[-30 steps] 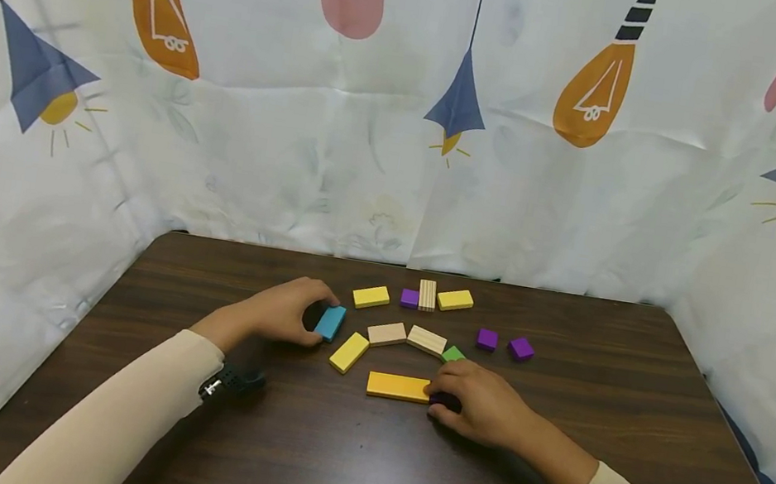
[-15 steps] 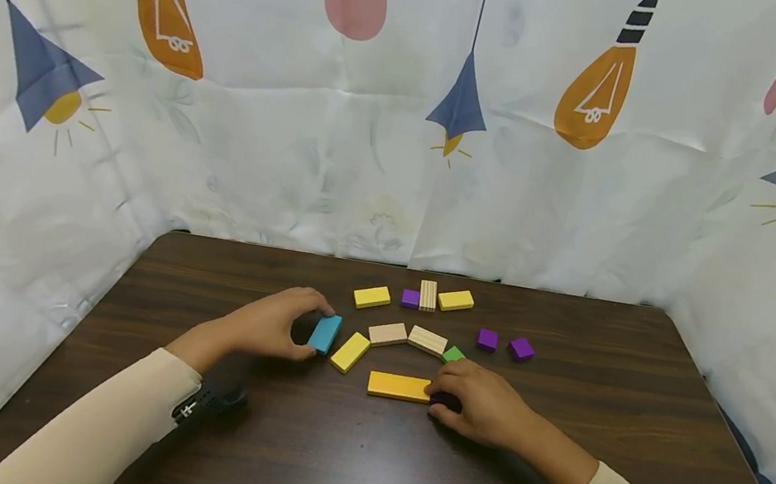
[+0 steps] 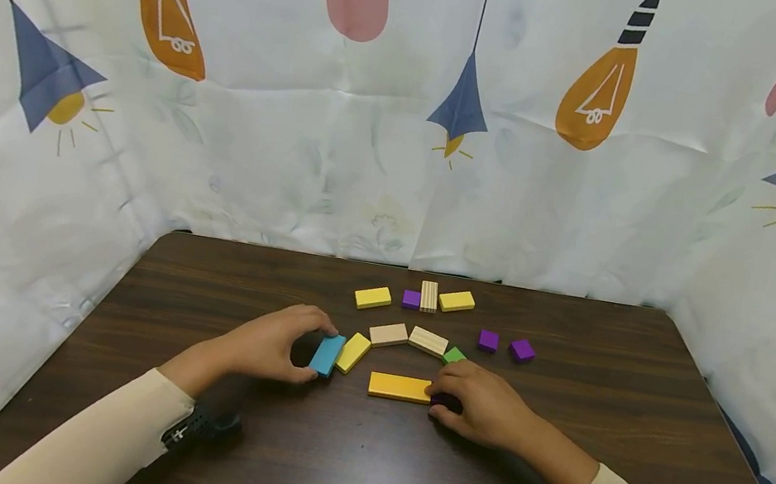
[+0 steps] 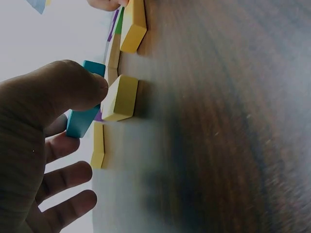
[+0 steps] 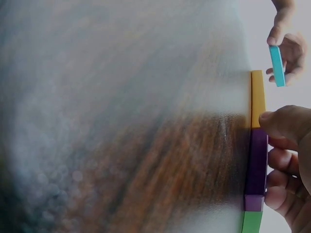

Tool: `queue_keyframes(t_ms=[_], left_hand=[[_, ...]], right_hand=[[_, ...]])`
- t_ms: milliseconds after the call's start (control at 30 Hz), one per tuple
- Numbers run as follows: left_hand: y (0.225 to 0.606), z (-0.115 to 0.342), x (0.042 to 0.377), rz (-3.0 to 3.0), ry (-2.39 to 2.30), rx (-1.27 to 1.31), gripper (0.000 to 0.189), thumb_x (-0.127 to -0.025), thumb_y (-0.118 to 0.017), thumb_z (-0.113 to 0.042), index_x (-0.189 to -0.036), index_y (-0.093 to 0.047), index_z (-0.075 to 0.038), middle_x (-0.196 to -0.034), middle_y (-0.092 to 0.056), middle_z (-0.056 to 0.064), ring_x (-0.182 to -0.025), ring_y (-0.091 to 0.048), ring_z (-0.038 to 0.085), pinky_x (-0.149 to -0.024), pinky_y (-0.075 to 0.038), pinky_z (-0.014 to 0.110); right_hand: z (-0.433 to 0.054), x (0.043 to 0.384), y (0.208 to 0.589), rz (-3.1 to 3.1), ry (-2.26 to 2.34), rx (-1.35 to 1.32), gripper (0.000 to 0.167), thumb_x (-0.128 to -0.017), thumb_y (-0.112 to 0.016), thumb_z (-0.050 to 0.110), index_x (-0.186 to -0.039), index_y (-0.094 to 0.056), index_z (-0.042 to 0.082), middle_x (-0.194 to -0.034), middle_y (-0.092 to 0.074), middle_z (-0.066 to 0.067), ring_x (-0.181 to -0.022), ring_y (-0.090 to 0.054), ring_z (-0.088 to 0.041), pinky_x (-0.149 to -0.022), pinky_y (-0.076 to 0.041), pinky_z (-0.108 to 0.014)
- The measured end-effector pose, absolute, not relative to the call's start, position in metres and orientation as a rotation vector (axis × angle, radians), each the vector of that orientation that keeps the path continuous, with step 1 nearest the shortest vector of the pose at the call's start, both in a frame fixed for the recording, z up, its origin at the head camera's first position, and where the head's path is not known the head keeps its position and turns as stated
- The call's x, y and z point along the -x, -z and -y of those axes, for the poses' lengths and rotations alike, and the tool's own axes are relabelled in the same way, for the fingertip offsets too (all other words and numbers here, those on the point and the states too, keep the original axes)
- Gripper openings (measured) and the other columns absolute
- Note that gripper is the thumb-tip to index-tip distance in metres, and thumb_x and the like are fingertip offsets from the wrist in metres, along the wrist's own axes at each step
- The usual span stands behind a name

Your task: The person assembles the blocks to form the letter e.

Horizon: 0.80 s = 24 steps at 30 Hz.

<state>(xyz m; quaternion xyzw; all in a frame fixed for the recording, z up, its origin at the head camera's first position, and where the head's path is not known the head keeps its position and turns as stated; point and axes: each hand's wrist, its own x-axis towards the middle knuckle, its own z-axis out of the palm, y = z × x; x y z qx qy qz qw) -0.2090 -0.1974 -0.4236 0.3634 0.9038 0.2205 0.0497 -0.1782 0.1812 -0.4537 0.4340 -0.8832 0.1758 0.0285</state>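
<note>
My left hand (image 3: 278, 343) pinches a blue block (image 3: 327, 355) between thumb and fingers. The blue block is tilted and overlaps the left side of a yellow block (image 3: 353, 353); whether they touch is unclear. Its thumb (image 4: 90, 90) presses one face in the left wrist view. My right hand (image 3: 484, 403) holds a dark purple block (image 5: 256, 160), mostly hidden from the head view, at the right end of an orange block (image 3: 400, 388). Two wooden blocks (image 3: 388, 335) and a partly covered green block (image 3: 454, 356) continue an arch from the yellow one.
Behind the arch lie a yellow block (image 3: 373, 298), a purple block (image 3: 411, 300), an upright-lying wooden block (image 3: 428, 297) and another yellow block (image 3: 457, 301). Two purple blocks (image 3: 521, 350) lie to the right. The dark wooden table (image 3: 354, 471) ends at a patterned curtain (image 3: 258, 156).
My left hand has brought the blue block nearer to me, then rightward up to the yellow block of the arch. The right hand stays in place.
</note>
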Motion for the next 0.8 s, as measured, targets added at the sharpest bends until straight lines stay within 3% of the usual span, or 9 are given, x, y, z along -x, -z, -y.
queue_keyframes(t_ms=[800], left_hand=[[0.437, 0.192, 0.18, -2.737, -0.609, -1.154, 0.057, -0.08, -0.088, -0.046, -0.124, -0.066, -0.019, -0.124, -0.062, -0.007, -0.116, -0.056, 0.011, -0.096, -0.052, 0.041]], right_hand=[[-0.182, 0.179, 0.453, 2.718, -0.546, -1.343, 0.019, -0.094, -0.077, 0.026, -0.111, -0.075, 0.017, -0.108, -0.066, 0.007, -0.1, -0.062, -0.01, -0.084, -0.056, -0.034]])
